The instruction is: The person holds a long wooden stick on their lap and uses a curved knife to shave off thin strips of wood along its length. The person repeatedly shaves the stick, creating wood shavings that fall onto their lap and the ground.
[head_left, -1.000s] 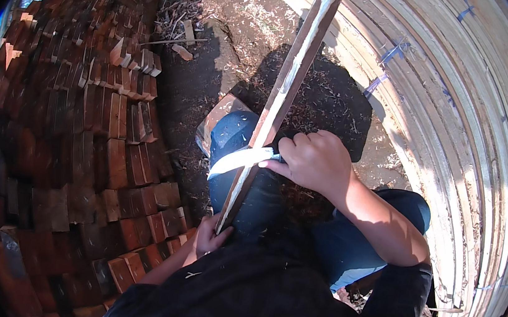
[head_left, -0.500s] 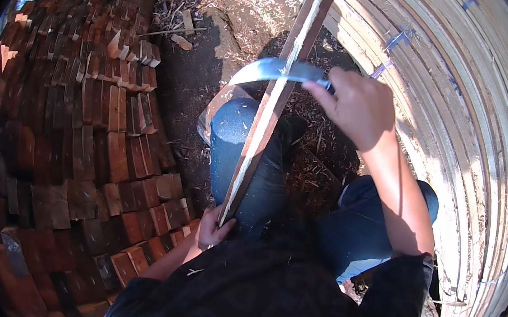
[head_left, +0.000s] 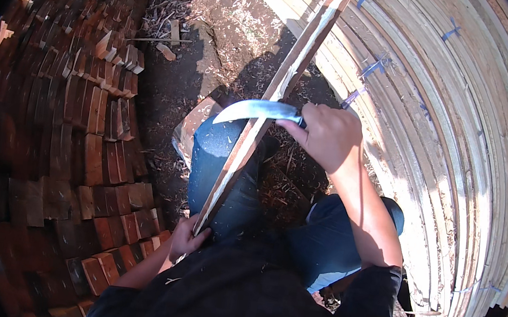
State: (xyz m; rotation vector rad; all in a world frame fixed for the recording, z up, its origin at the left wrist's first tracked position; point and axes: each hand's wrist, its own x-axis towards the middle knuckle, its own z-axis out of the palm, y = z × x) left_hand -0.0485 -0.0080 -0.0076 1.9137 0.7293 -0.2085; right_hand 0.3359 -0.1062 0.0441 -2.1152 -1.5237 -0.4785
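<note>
A long wooden strip, dark brown with a pale ragged band along it, slants from my lap up to the top of the view. Its near end is gripped in my left hand, low beside my thigh. My right hand is closed round the dark handle of a knife. The curved, shiny blade lies across the strip just above my raised knee, its tip pointing left. Most of the handle is hidden by my fingers.
Stacks of reddish-brown wood blocks rise on my left. Long pale boards, bound with blue ties, curve along my right. Wood shavings and a thin stick lie on the dirt ground ahead.
My right hand has drawn the knife down along the strip toward me. The view has shifted a little, and my left hand still grips the strip's near end.
</note>
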